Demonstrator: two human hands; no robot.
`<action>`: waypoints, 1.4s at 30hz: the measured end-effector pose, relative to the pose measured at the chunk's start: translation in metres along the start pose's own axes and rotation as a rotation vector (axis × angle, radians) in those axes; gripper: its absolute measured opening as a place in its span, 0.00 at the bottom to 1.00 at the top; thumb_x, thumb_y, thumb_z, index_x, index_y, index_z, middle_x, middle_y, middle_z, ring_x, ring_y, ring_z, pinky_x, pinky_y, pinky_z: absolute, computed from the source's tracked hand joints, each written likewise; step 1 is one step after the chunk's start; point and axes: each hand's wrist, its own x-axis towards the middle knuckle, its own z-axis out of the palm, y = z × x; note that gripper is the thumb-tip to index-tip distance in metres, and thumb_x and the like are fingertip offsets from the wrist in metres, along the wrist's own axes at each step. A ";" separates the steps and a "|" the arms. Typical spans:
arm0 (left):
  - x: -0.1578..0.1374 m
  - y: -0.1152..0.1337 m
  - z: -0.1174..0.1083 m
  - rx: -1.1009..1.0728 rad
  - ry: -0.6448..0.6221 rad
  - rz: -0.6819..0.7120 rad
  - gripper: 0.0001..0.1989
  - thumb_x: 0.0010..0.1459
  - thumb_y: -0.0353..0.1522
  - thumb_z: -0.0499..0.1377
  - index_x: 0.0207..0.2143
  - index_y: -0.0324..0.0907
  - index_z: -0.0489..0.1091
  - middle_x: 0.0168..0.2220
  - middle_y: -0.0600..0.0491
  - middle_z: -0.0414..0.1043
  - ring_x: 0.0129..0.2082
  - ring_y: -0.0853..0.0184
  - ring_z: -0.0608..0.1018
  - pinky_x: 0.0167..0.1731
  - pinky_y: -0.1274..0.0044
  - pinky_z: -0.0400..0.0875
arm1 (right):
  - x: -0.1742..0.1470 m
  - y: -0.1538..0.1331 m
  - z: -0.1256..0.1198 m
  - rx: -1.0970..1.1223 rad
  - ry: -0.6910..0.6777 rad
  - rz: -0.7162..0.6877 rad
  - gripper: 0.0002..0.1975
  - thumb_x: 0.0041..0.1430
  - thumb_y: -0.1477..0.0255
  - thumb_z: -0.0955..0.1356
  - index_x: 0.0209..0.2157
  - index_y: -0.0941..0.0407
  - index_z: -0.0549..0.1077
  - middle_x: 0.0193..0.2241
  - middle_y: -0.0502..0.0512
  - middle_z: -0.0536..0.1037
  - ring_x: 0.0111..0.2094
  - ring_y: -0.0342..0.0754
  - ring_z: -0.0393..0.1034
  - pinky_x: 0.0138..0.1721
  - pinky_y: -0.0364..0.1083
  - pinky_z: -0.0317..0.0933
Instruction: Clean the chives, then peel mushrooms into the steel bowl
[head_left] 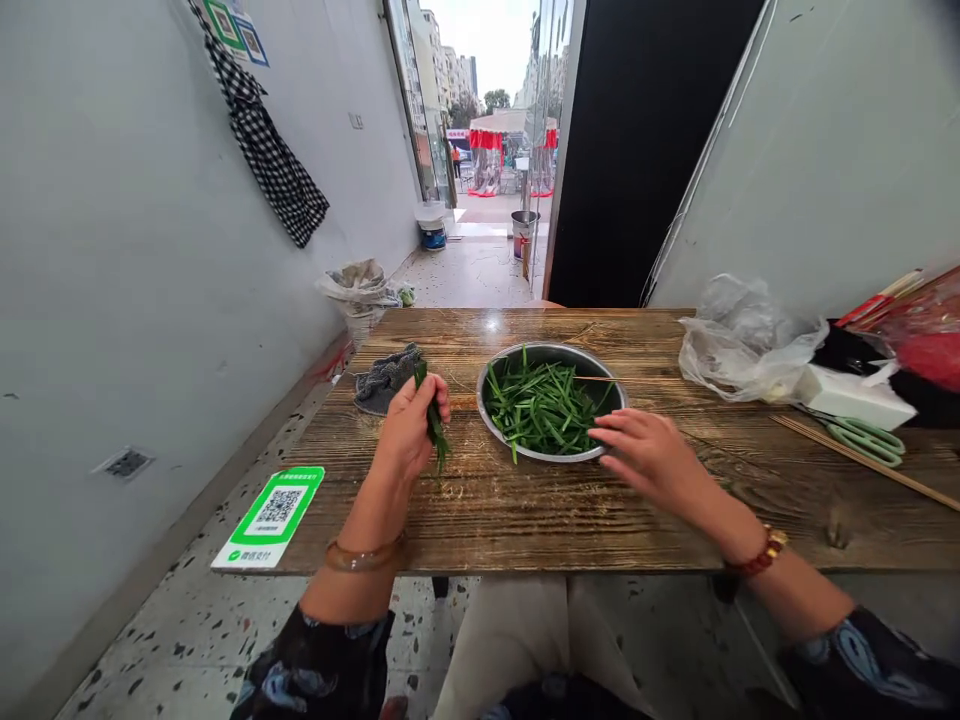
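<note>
I see a wooden table, a metal bowl on it full of green leaves. My left hand fisted round a bunch of leaves; right hand open, empty, fingertips at the bowl's rim

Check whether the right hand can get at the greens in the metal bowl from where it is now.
Probably yes. The right hand lies open at the near rim of the metal bowl, fingertips over the edge, and nothing covers the greens.
</note>
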 end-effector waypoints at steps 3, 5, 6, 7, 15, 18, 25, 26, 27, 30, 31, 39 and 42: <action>-0.010 -0.001 0.001 0.033 0.027 -0.044 0.15 0.49 0.40 0.65 0.31 0.38 0.68 0.26 0.56 0.69 0.25 0.73 0.73 0.25 0.81 0.69 | 0.000 -0.025 0.009 -0.016 0.005 -0.012 0.12 0.64 0.70 0.63 0.46 0.53 0.74 0.44 0.56 0.79 0.49 0.55 0.68 0.51 0.60 0.58; -0.011 0.003 0.007 0.015 0.013 -0.062 0.15 0.48 0.39 0.65 0.31 0.38 0.68 0.27 0.56 0.69 0.24 0.75 0.72 0.22 0.83 0.66 | -0.002 -0.038 0.014 0.024 -0.022 -0.017 0.12 0.65 0.71 0.62 0.46 0.53 0.73 0.42 0.56 0.79 0.43 0.53 0.71 0.48 0.58 0.59; -0.009 0.006 0.012 0.000 0.002 -0.063 0.14 0.48 0.38 0.65 0.31 0.38 0.68 0.27 0.56 0.68 0.22 0.76 0.70 0.19 0.84 0.63 | -0.002 -0.044 0.014 0.054 -0.044 -0.025 0.13 0.65 0.72 0.62 0.47 0.54 0.73 0.42 0.56 0.79 0.41 0.52 0.72 0.46 0.57 0.61; -0.006 0.007 0.019 -0.018 -0.016 -0.062 0.14 0.48 0.38 0.65 0.31 0.38 0.68 0.25 0.57 0.67 0.20 0.78 0.67 0.16 0.86 0.59 | -0.001 -0.049 0.014 0.093 -0.065 -0.033 0.14 0.65 0.71 0.61 0.49 0.54 0.72 0.42 0.57 0.79 0.40 0.52 0.73 0.45 0.57 0.62; 0.013 -0.001 0.092 -0.134 -0.115 -0.014 0.12 0.56 0.39 0.59 0.29 0.40 0.65 0.17 0.63 0.52 0.12 0.80 0.52 0.11 0.86 0.44 | 0.023 -0.021 -0.045 0.458 0.099 0.117 0.14 0.63 0.70 0.62 0.48 0.49 0.74 0.45 0.55 0.78 0.46 0.52 0.73 0.46 0.54 0.68; 0.013 0.001 0.111 -0.230 -0.170 -0.062 0.13 0.59 0.41 0.57 0.28 0.40 0.64 0.16 0.63 0.50 0.12 0.80 0.51 0.11 0.85 0.43 | 0.033 0.002 -0.088 0.391 0.123 0.215 0.12 0.61 0.66 0.64 0.43 0.47 0.77 0.38 0.53 0.81 0.39 0.53 0.76 0.40 0.55 0.70; 0.032 -0.008 0.117 -0.329 -0.247 -0.246 0.13 0.60 0.40 0.57 0.28 0.40 0.64 0.16 0.64 0.49 0.11 0.81 0.50 0.10 0.86 0.43 | 0.070 0.047 -0.109 0.337 -0.070 0.176 0.13 0.60 0.64 0.64 0.42 0.50 0.77 0.39 0.51 0.81 0.39 0.52 0.75 0.39 0.50 0.68; 0.035 -0.013 0.116 -0.320 -0.250 -0.267 0.12 0.59 0.39 0.57 0.28 0.40 0.64 0.16 0.64 0.50 0.11 0.81 0.50 0.10 0.86 0.43 | 0.074 0.056 -0.096 0.350 -0.105 0.184 0.13 0.60 0.65 0.64 0.42 0.51 0.77 0.39 0.51 0.81 0.39 0.51 0.75 0.39 0.50 0.68; 0.036 -0.019 0.114 -0.307 -0.252 -0.281 0.12 0.59 0.38 0.58 0.29 0.40 0.64 0.16 0.64 0.51 0.11 0.81 0.51 0.10 0.86 0.43 | 0.079 0.066 -0.082 0.360 -0.131 0.193 0.13 0.60 0.66 0.64 0.42 0.51 0.78 0.39 0.51 0.81 0.39 0.50 0.75 0.39 0.49 0.68; 0.038 -0.034 0.110 -0.245 -0.243 -0.274 0.10 0.56 0.37 0.59 0.30 0.40 0.64 0.16 0.63 0.54 0.12 0.81 0.52 0.11 0.87 0.44 | 0.089 0.091 -0.038 0.332 -0.168 0.183 0.12 0.61 0.70 0.64 0.42 0.54 0.77 0.39 0.54 0.81 0.38 0.49 0.74 0.39 0.48 0.66; 0.039 -0.038 0.109 -0.214 -0.241 -0.271 0.10 0.55 0.37 0.60 0.30 0.39 0.64 0.16 0.63 0.54 0.12 0.81 0.52 0.11 0.87 0.44 | 0.092 0.095 -0.025 0.301 -0.172 0.149 0.12 0.61 0.72 0.64 0.42 0.55 0.77 0.40 0.55 0.80 0.39 0.49 0.73 0.41 0.49 0.65; 0.038 -0.045 0.110 -0.030 -0.267 -0.311 0.12 0.54 0.39 0.61 0.30 0.39 0.66 0.16 0.62 0.55 0.12 0.81 0.52 0.12 0.86 0.42 | 0.107 0.101 0.017 -0.045 -0.185 -0.071 0.07 0.56 0.75 0.68 0.35 0.53 0.79 0.36 0.56 0.79 0.38 0.51 0.66 0.44 0.50 0.58; 0.038 -0.045 0.110 -0.012 -0.234 -0.307 0.12 0.54 0.39 0.60 0.30 0.39 0.66 0.16 0.62 0.55 0.12 0.81 0.52 0.12 0.86 0.42 | 0.108 0.100 0.008 0.025 -0.206 -0.082 0.07 0.57 0.73 0.67 0.28 0.55 0.77 0.32 0.54 0.78 0.35 0.49 0.66 0.41 0.49 0.58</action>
